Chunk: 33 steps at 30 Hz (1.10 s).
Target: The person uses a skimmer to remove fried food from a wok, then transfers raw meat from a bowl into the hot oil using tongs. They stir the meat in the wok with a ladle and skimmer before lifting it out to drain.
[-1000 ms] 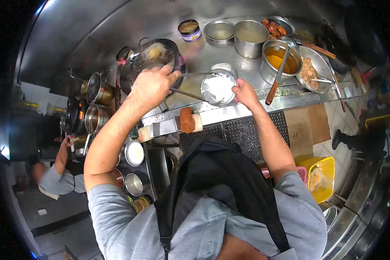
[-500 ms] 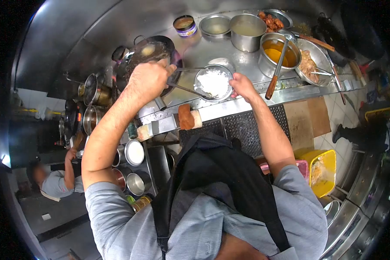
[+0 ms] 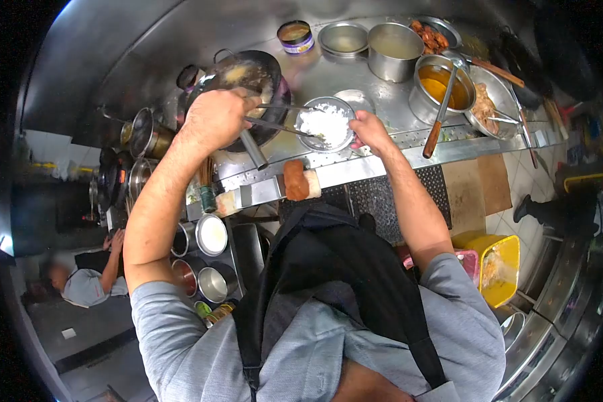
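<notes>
Nearest, near the right upper arm: yellow bin (image 3: pixel 516 268), pale scraps inside. Beside the left arm, a metal pot (image 3: pixel 199 228) filled with something white and smooth-surfaced.

Next, at the near edge of the steel tabletop (image 3: pixel 375 164): right hand (image 3: pixel 371 132), grip closed on the side of a metal bowl (image 3: pixel 340 143), thumb at the rim. Bowl is round, holding a loose, bright white heap (image 3: pixel 328 120), shredded or crumbly in look; small greenish speck near its lower edge. Material cannot be identified. Left hand (image 3: pixel 218 117), grip closed around the tongs (image 3: pixel 275 126); their two dark arms stand apart, ends reaching the bowl, the lower one among the white contents.

Beyond the left hand: dark wok (image 3: pixel 276 67), liquid with pale-brown food in it, metal handle toward the body. Just behind the bowl, a round metal dish (image 3: pixel 365 100), partly hidden.

Farther right: pot (image 3: pixel 419 100) of orange-brown liquid, ladle (image 3: pixel 442 107) across it; bowl of pale pieces beside. Farthest: tin, shallow pan and deep pot (image 3: pixel 385 70), both with cloudy liquid; dish of red-brown pieces.
</notes>
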Motion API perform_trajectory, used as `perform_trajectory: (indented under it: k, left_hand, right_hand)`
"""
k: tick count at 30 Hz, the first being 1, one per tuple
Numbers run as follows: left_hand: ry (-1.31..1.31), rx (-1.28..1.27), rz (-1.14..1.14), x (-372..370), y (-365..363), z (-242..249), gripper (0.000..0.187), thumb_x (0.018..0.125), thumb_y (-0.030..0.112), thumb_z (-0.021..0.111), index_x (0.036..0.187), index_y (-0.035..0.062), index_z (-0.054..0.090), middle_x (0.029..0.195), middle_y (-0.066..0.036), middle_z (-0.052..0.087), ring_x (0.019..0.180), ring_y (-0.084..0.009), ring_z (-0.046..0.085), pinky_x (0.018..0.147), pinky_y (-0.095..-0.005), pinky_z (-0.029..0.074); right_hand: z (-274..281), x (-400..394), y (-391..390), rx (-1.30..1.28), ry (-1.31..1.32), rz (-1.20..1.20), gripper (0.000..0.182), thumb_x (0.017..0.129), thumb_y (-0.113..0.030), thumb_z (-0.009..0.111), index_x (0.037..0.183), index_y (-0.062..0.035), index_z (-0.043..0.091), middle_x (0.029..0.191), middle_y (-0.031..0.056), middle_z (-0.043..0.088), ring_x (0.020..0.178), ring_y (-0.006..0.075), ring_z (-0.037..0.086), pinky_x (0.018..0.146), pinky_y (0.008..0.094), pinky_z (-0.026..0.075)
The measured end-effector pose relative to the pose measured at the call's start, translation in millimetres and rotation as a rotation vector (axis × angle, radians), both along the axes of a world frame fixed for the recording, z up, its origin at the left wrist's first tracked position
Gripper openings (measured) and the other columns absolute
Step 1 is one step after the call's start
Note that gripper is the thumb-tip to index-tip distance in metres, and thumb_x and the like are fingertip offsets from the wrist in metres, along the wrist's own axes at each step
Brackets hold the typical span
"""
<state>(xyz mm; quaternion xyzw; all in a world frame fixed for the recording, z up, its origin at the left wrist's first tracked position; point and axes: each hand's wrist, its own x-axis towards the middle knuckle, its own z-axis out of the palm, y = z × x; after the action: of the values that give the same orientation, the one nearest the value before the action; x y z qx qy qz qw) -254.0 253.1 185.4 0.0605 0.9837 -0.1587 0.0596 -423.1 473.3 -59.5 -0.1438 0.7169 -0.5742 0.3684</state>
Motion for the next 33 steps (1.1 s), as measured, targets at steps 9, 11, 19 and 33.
perform_trajectory:
  k: [9, 11, 19, 33]
  left_hand:
    - [0.150, -0.065, 0.122, 21, -46, 44, 0.048, 0.073, 0.025, 0.076, 0.118, 0.0149, 0.064, 0.097, -0.006, 0.064, 0.089, -0.0253, 0.066, 0.076, -0.0380, 0.054]
    - [0.155, -0.056, 0.183, 23, -65, 51, 0.047, 0.074, 0.025, 0.075, 0.118, 0.0151, 0.064, 0.097, -0.007, 0.065, 0.091, -0.0264, 0.065, 0.077, -0.0386, 0.054]
    - [0.127, -0.085, 0.583, -2, -184, 1, 0.043, 0.080, 0.031, 0.071, 0.120, 0.0193, 0.063, 0.110, -0.012, 0.066, 0.100, -0.0329, 0.064, 0.086, -0.0425, 0.052]
    - [0.316, -0.073, 0.763, 12, -215, -68, 0.034, 0.086, 0.029, 0.062, 0.117, 0.0152, 0.061, 0.108, -0.013, 0.065, 0.099, -0.0341, 0.065, 0.083, -0.0433, 0.053]
  right_hand:
    - [6, 1, -50, -0.087, -0.043, -0.018, 0.011, 0.085, -0.011, 0.052, 0.089, -0.0007, 0.056, 0.069, 0.0028, 0.053, 0.053, 0.0108, 0.051, 0.047, 0.0296, 0.055]
    - [8, 3, -59, -0.077, -0.087, -0.061, 0.011, 0.085, -0.010, 0.052, 0.089, -0.0010, 0.055, 0.069, 0.0023, 0.051, 0.052, 0.0109, 0.050, 0.047, 0.0301, 0.055]
    - [0, 7, -50, -0.131, -0.082, -0.160, 0.009, 0.085, -0.009, 0.051, 0.088, -0.0012, 0.054, 0.069, 0.0022, 0.051, 0.051, 0.0101, 0.050, 0.046, 0.0298, 0.054]
    - [10, 16, 26, -0.105, -0.080, -0.317, 0.008, 0.087, -0.007, 0.050, 0.080, -0.0036, 0.049, 0.066, 0.0030, 0.051, 0.049, 0.0098, 0.050, 0.045, 0.0272, 0.053]
